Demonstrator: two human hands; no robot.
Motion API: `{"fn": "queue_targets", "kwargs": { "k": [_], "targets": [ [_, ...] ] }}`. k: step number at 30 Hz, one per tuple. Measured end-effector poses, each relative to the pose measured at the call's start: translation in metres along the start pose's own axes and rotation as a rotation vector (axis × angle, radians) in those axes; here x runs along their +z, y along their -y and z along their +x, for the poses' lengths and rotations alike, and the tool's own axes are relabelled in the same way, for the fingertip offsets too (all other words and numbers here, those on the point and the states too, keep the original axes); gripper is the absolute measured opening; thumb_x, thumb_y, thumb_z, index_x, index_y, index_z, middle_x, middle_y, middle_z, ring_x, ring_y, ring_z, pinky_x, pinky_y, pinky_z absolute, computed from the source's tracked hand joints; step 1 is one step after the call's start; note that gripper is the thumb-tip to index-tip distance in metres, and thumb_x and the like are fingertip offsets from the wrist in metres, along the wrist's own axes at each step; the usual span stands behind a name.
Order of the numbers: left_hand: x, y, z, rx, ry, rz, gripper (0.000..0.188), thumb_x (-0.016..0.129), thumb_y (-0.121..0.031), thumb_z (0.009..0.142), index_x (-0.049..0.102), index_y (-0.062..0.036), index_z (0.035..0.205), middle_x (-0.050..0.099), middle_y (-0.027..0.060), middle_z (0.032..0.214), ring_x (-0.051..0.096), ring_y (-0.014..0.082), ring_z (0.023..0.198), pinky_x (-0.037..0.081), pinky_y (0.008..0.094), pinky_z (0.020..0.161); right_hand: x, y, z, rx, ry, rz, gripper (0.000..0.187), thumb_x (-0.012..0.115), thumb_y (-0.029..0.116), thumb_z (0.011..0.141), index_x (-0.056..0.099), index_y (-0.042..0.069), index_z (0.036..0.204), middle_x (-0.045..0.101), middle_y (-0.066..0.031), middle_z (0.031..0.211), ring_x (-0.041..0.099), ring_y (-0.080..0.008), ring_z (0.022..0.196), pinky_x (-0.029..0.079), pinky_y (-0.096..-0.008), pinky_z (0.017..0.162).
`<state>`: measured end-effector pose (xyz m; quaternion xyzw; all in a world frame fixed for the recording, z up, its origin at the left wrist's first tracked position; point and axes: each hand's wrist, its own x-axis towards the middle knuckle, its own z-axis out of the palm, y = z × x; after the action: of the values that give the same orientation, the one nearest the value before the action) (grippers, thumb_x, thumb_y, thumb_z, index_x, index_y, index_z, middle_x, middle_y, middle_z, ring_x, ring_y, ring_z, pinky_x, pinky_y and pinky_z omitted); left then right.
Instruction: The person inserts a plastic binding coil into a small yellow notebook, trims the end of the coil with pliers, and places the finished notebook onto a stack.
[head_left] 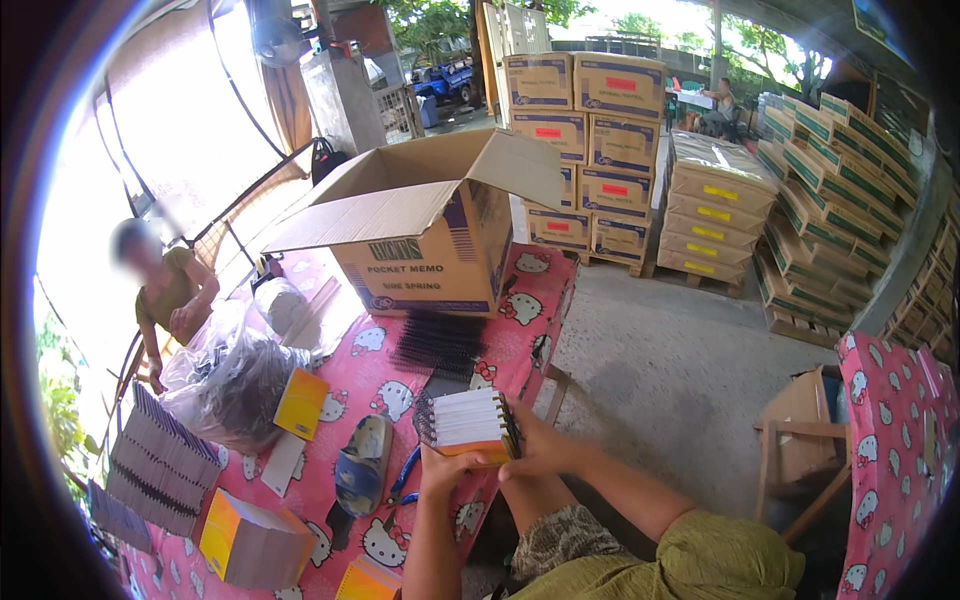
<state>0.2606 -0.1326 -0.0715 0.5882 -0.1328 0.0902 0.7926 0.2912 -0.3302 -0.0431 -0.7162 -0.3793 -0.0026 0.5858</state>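
Between my two hands, over the table's near right edge, is a stack of small spiral memo notebooks (468,415) with white page edges and black wire coils. My left hand (452,470) closes on its near left side, by the orange cover. My right hand (538,445) grips its right side, fingers partly hidden behind it. Blue-handled pliers (405,475) lie left of my left hand, next to a blue and tan slipper (362,465). A pile of black wire coils (435,345) rests beyond my hands. A loose yellow notebook cover (302,402) lies farther left.
An open cardboard box (420,255) stands at the table's far end. A plastic bag of dark coils (235,375), paper stacks (160,465) and a yellow-topped pad stack (255,540) fill the left. Another person (170,285) is beyond the bag. Stacked cartons (625,150) stand behind.
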Motion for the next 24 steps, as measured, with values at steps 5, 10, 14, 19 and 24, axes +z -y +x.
{"fn": "queue_targets", "kwargs": {
  "k": [5, 10, 14, 19, 24],
  "targets": [
    [0.009, -0.014, -0.020, -0.144, -0.164, -0.027, 0.059, 0.083, -0.008, 0.065, 0.054, 0.0053, 0.116, 0.064, 0.0110, 0.104, 0.063, 0.0196, 0.093, 0.052, 0.0339, 0.082, 0.027, 0.002, -0.006, 0.120, -0.014, 0.017, 0.100, 0.081, 0.033, 0.072, 0.019, -0.004, 0.141, 0.040, -0.0233, 0.135, 0.039, -0.0324, 0.129, 0.031, -0.0416, 0.107],
    [0.070, -0.112, -0.069, 0.048, -0.354, -0.013, 0.065, 0.082, -0.011, 0.066, 0.050, 0.0066, 0.120, 0.063, 0.0130, 0.108, 0.063, 0.0214, 0.095, 0.052, 0.0365, 0.084, 0.022, 0.075, -0.008, 0.114, 0.214, 0.089, 0.102, 0.077, 0.038, 0.075, 0.015, -0.007, 0.142, 0.036, -0.0263, 0.139, 0.038, -0.0346, 0.131, 0.031, -0.0406, 0.107],
    [0.072, -0.190, -0.126, -0.042, -0.304, 0.389, 0.067, 0.076, -0.022, 0.075, 0.044, 0.0037, 0.128, 0.058, 0.0125, 0.113, 0.057, 0.0225, 0.103, 0.045, 0.0351, 0.090, 0.064, 0.111, -0.004, -0.031, 0.375, 0.272, 0.103, 0.074, 0.039, 0.078, 0.008, -0.005, 0.144, 0.031, -0.0286, 0.141, 0.035, -0.0389, 0.132, 0.031, -0.0422, 0.107],
    [0.034, -0.226, -0.247, -0.127, -0.915, 0.317, 0.070, 0.072, -0.028, 0.081, 0.037, -0.0113, 0.139, 0.053, 0.0141, 0.124, 0.050, 0.0294, 0.114, 0.030, 0.0421, 0.103, 0.145, 0.161, 0.005, -0.112, 0.704, 0.444, 0.099, 0.073, 0.035, 0.078, 0.011, -0.002, 0.145, 0.032, -0.0286, 0.138, 0.035, -0.0417, 0.129, 0.031, -0.0426, 0.106],
    [-0.028, -0.266, -0.335, -0.151, -1.100, 0.087, 0.062, 0.069, -0.029, 0.085, 0.039, -0.0124, 0.136, 0.054, 0.0151, 0.124, 0.052, 0.0320, 0.112, 0.032, 0.0454, 0.102, 0.168, 0.148, 0.035, -0.379, 0.430, 0.091, 0.076, 0.068, 0.044, 0.082, 0.036, -0.001, 0.135, 0.046, -0.0222, 0.122, 0.044, -0.0373, 0.120, 0.038, -0.0433, 0.100]
  ]
}}
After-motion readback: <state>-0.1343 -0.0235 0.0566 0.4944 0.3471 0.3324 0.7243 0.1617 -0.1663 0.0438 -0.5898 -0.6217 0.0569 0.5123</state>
